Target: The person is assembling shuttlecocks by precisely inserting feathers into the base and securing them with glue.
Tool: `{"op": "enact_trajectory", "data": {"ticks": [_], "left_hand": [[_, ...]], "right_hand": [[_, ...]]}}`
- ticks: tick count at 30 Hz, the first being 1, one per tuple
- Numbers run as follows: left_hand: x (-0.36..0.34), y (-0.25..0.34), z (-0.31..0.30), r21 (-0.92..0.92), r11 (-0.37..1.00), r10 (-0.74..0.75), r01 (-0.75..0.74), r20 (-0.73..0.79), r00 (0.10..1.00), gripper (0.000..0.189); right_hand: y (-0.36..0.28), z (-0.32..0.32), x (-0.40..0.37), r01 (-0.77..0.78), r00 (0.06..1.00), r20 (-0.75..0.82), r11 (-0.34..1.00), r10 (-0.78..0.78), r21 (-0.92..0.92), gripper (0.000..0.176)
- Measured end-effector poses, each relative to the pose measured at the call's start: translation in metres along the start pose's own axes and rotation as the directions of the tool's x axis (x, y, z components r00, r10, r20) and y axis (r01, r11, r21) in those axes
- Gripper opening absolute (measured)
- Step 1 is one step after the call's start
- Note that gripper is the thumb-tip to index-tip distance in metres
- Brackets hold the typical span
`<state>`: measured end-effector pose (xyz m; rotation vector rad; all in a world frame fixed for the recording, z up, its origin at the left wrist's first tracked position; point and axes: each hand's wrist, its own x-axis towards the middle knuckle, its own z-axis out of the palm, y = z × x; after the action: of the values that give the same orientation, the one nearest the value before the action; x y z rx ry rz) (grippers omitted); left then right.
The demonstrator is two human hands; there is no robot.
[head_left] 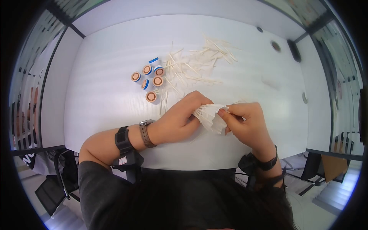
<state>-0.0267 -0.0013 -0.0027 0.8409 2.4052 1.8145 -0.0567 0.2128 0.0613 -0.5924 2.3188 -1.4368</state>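
A white feather shuttlecock (209, 117) is held low over the near part of the table, its flared skirt toward the right. My left hand (180, 119) wraps around its narrow end, hiding the base. With thumb and fingers pinched, my right hand (247, 122) grips the feathers at the skirt's wide rim. Beyond my left hand, several shuttlecock heads (157, 81) with blue bands and tan ring-marked ends stand in a cluster. Loose feather shafts (191, 69) and white feather pieces lie scattered to the right of them.
The white table (107, 92) has raised panels at its back and sides. A round grommet (275, 46) and a dark oblong fitting (294, 51) sit at the far right. Below the left edge is a black chair (53, 191).
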Motion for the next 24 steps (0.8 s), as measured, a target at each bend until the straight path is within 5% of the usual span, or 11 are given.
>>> {"op": "enact_trajectory", "data": {"ticks": [10,13,16,17,20,21,24], "left_hand": [[-0.003,0.006,0.001,-0.099,0.984,-0.144,0.148,0.046,0.989,0.026],[-0.003,0.005,0.001,-0.045,0.999,-0.031,0.030,-0.012,0.999,0.024],[-0.003,-0.001,0.001,-0.013,0.999,0.049,-0.049,-0.021,0.999,0.025],[-0.004,-0.002,0.001,-0.007,0.998,0.065,-0.065,-0.016,0.998,0.025],[-0.004,-0.001,0.002,0.022,0.989,0.146,-0.145,-0.035,0.989,0.027],[-0.003,0.000,0.001,0.029,0.981,0.191,-0.190,-0.028,0.981,0.027],[-0.004,0.003,0.000,0.081,0.962,0.262,-0.261,-0.001,0.965,0.025]], "right_hand": [[0.003,-0.004,-0.001,0.150,0.988,-0.014,0.982,-0.153,-0.113,0.020],[0.013,-0.009,0.000,0.190,0.978,-0.113,0.975,-0.177,0.114,0.019],[0.021,-0.012,0.006,0.220,0.961,-0.203,0.964,-0.188,0.146,0.019],[0.010,-0.012,0.005,0.124,0.971,-0.218,0.984,-0.094,0.128,0.018],[0.023,-0.003,0.019,0.234,0.912,-0.302,0.957,-0.277,-0.170,0.016],[0.021,-0.006,0.018,0.143,0.951,-0.232,0.957,-0.204,-0.253,0.013],[0.037,0.002,0.028,0.358,0.881,-0.168,0.855,-0.442,-0.376,0.015]]}}
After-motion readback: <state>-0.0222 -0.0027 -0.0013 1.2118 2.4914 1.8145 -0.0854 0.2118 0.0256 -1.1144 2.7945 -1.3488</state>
